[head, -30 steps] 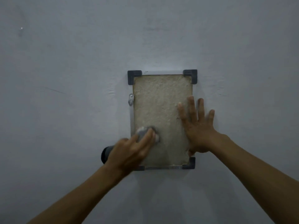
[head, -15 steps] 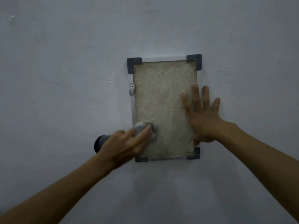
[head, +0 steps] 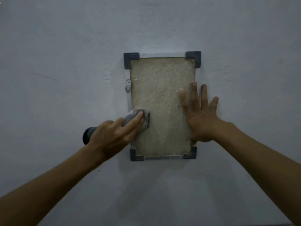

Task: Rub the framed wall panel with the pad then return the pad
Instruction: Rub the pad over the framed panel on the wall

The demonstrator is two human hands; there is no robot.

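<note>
Pad, grey and dusty, lies against the lower left of the framed wall panel, pressed there under the left hand's straight fingers. Right hand rests spread flat over the panel's right edge.
</note>
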